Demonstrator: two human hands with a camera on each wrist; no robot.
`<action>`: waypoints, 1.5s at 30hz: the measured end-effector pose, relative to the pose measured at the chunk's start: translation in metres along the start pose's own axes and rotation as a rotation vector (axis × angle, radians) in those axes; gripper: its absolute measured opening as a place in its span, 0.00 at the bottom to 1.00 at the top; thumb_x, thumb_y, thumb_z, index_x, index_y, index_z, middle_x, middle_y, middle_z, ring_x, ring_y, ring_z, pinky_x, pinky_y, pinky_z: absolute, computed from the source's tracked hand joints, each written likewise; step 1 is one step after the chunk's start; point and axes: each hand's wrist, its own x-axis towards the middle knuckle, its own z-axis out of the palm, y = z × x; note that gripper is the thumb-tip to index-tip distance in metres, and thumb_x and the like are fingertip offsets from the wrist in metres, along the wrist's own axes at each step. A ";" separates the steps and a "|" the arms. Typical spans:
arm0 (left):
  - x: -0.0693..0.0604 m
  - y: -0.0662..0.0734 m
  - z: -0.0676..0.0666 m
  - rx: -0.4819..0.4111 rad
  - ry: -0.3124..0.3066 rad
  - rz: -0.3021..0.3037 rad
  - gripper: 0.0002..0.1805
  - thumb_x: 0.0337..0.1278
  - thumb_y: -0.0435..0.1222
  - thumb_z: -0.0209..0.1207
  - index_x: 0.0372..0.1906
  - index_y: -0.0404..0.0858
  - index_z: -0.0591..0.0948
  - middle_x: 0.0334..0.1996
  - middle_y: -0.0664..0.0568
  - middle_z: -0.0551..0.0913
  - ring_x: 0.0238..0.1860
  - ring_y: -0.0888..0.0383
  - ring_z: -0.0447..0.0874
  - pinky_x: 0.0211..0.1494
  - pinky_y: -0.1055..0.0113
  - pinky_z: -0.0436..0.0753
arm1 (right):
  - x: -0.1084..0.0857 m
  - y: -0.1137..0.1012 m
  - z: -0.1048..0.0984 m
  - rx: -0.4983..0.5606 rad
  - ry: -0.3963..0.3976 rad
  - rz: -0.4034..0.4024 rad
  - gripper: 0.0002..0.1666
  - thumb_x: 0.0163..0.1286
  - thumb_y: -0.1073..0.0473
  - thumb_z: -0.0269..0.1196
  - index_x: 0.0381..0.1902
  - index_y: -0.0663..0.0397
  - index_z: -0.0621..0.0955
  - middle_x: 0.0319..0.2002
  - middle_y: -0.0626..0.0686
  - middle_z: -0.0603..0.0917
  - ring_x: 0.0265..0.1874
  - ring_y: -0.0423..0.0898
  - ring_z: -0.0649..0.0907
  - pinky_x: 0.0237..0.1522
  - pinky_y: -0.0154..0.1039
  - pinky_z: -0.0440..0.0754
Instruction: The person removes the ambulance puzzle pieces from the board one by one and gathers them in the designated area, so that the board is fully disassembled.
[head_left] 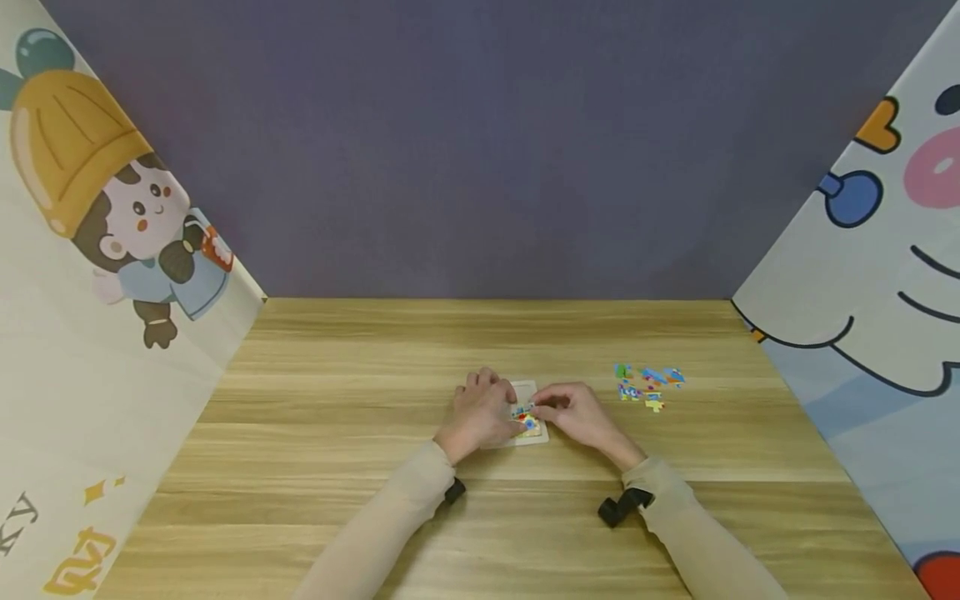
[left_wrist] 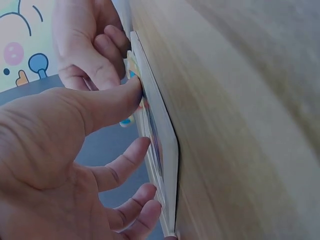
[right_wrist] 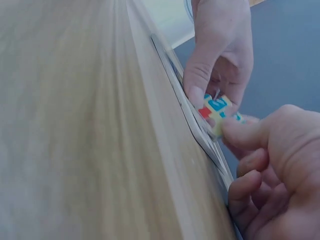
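A small jigsaw puzzle board [head_left: 542,437] with a pale frame lies flat on the table, its inside partly filled with colourful pieces. Over its left side is my left hand [head_left: 482,408], thumb pressing on the assembled pieces and fingers loosely spread along the far edge. From the right, my right hand [head_left: 579,414] pinches a puzzle piece [right_wrist: 218,106] between thumb and forefinger, tilted just above the board. That piece shows yellow, blue and red in the right wrist view. My hands cover part of the board.
Several loose puzzle pieces [head_left: 652,375] are scattered on the wooden table [head_left: 337,375] to the right of my right hand. A dark panel [head_left: 480,150] stands behind the table, and printed cartoon panels flank both sides.
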 end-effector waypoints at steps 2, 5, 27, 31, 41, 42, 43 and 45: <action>0.001 0.000 -0.001 0.006 -0.004 -0.010 0.25 0.55 0.54 0.77 0.53 0.47 0.86 0.67 0.46 0.75 0.67 0.45 0.70 0.71 0.46 0.74 | -0.001 0.000 -0.001 -0.006 -0.010 -0.016 0.06 0.69 0.58 0.74 0.43 0.50 0.92 0.41 0.50 0.93 0.35 0.40 0.82 0.38 0.32 0.79; 0.001 -0.001 -0.003 0.007 -0.005 -0.012 0.25 0.54 0.54 0.78 0.53 0.47 0.86 0.66 0.46 0.75 0.67 0.44 0.70 0.69 0.47 0.74 | 0.000 -0.001 -0.001 -0.003 -0.036 -0.007 0.06 0.71 0.59 0.72 0.44 0.51 0.91 0.41 0.50 0.92 0.38 0.40 0.85 0.43 0.34 0.84; -0.002 -0.017 -0.005 -0.036 -0.003 0.146 0.30 0.61 0.57 0.72 0.61 0.44 0.85 0.70 0.45 0.74 0.70 0.44 0.71 0.73 0.46 0.76 | 0.007 0.006 -0.009 0.172 0.021 0.157 0.15 0.77 0.54 0.66 0.53 0.58 0.88 0.33 0.52 0.86 0.24 0.41 0.77 0.26 0.31 0.75; -0.009 -0.028 -0.007 -0.039 -0.034 0.232 0.33 0.62 0.54 0.73 0.65 0.40 0.84 0.74 0.42 0.73 0.74 0.43 0.70 0.78 0.44 0.73 | 0.005 0.007 -0.010 0.202 0.013 0.155 0.16 0.77 0.55 0.66 0.54 0.61 0.87 0.27 0.51 0.82 0.18 0.40 0.74 0.21 0.31 0.72; -0.028 -0.048 -0.026 -0.109 -0.071 0.273 0.33 0.66 0.48 0.71 0.70 0.37 0.79 0.79 0.37 0.68 0.81 0.38 0.63 0.84 0.41 0.63 | -0.006 0.011 -0.016 0.177 0.037 0.155 0.19 0.74 0.53 0.70 0.55 0.60 0.87 0.38 0.56 0.91 0.19 0.39 0.75 0.22 0.31 0.74; -0.029 -0.050 -0.027 -0.108 -0.073 0.266 0.33 0.67 0.48 0.71 0.71 0.37 0.79 0.79 0.38 0.68 0.81 0.38 0.63 0.85 0.41 0.63 | -0.006 0.012 -0.017 0.177 0.045 0.149 0.19 0.74 0.53 0.70 0.54 0.60 0.87 0.39 0.57 0.91 0.20 0.39 0.75 0.21 0.31 0.75; -0.029 -0.051 -0.027 -0.107 -0.074 0.265 0.33 0.67 0.48 0.71 0.71 0.37 0.79 0.79 0.38 0.68 0.81 0.37 0.63 0.84 0.40 0.63 | -0.007 0.013 -0.018 0.176 0.051 0.144 0.18 0.74 0.54 0.70 0.54 0.60 0.88 0.39 0.57 0.91 0.20 0.38 0.75 0.21 0.31 0.75; -0.030 -0.053 -0.027 -0.101 -0.083 0.264 0.33 0.68 0.48 0.70 0.71 0.39 0.78 0.80 0.39 0.68 0.81 0.38 0.64 0.85 0.41 0.63 | -0.008 0.014 -0.021 0.169 0.059 0.139 0.18 0.74 0.54 0.70 0.54 0.60 0.88 0.40 0.58 0.92 0.20 0.38 0.75 0.21 0.31 0.75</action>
